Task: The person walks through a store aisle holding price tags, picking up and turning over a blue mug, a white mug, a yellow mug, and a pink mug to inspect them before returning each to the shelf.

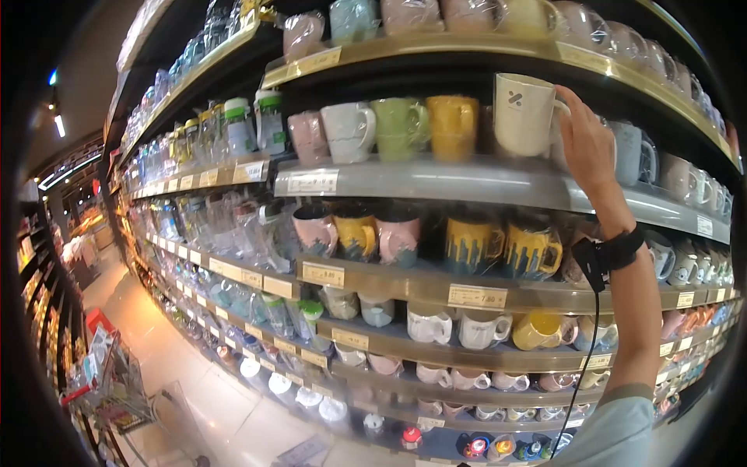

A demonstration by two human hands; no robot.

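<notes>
My right hand (587,144) is closed round the handle of a cream mug (523,117) with a dark mark on its side. The mug is upright, just in front of the grey shelf (451,183). To its left on that shelf stand a yellow mug (451,128), a green mug (399,128), a white mug (347,132) and a pink mug (308,136), several in clear wrap. Right of my hand is a light blue mug (629,152). A black strap (622,251) with a cable circles my right wrist. My left hand is out of view.
Lower shelves hold more mugs, such as a yellow and dark mug (533,249); the top shelf (436,47) carries wrapped mugs. Clear bottles (237,128) line the shelves to the left. A shopping cart (117,389) stands in the aisle at lower left.
</notes>
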